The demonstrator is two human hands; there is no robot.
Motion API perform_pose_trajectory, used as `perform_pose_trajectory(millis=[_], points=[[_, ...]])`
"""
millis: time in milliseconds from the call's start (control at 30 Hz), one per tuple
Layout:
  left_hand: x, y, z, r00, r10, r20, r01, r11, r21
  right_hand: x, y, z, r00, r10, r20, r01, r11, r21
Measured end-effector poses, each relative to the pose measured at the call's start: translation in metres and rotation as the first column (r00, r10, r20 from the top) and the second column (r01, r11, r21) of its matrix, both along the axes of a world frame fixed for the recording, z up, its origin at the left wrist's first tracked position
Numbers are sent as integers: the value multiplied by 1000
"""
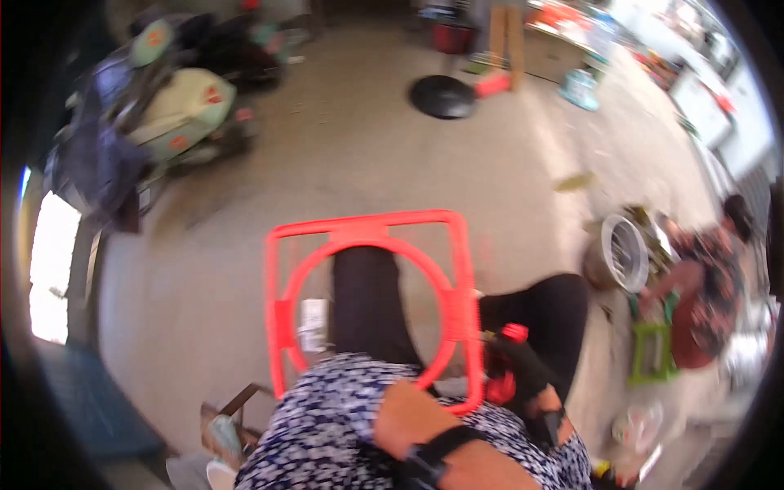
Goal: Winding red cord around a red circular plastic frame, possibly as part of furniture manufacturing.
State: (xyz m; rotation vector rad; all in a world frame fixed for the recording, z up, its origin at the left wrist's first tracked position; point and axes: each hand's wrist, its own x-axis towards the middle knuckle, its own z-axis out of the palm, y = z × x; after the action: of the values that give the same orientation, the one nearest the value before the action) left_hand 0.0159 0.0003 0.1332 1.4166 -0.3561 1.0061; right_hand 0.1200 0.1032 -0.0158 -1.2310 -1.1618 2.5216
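Red square frame (462,327) with a round ring set inside it was seen over the person's lap, near the middle of the view, tilted slightly. Through the ring, a black-clad leg (365,302) and a small white item (314,325) were seen. The lower edge of the frame was partly hidden by the blue-and-white patterned top (327,408).

Just beside the frame's right edge, a black-and-red object (518,367) was shown, blurred, with the right hand (549,400) close behind it; whether its fingers were closed around that object could not be told. A bare forearm (412,416), seemingly the left one, was laid across the body below the frame and was circled by a black band (449,443). The left hand could not be clearly made out, so its fingers could not be read as spread or pressed together.

Well apart on the right, a co-worker (709,294) was seen in a dark patterned top, near a green stool (653,353) and a round pale-rimmed vessel (608,251). A black disc (443,96) was seen lying on the floor (327,155) ahead, and a pale green two-wheeler (181,106), partly draped with dark cloth (106,163), was placed at the upper left.
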Motion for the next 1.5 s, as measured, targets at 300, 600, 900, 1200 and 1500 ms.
perform_pose_trajectory(millis=[300, 600, 900, 1200, 1500], points=[[-52, 24, -24, 758, 433, -488, -503, 864, -16, -1, 9, -3, 973, 225, -56, -215, 965, 147], [-100, -11, -135, 201, 673, -712, -814, -289, -504, -2, 9, -2, 966, 253, -47, -236, 943, 236], [-69, -20, -164, 387, 601, -700, -702, -300, -646, -4, 8, 4, 981, 185, -62, -173, 972, 161], [-69, -16, -162, 585, 506, -633, -645, -183, -742, -4, 8, 12, 983, 179, -47, -170, 974, 147], [-71, -18, -166, 597, 510, -620, -649, -148, -746, -3, 8, 3, 986, 161, -41, -155, 980, 123]])
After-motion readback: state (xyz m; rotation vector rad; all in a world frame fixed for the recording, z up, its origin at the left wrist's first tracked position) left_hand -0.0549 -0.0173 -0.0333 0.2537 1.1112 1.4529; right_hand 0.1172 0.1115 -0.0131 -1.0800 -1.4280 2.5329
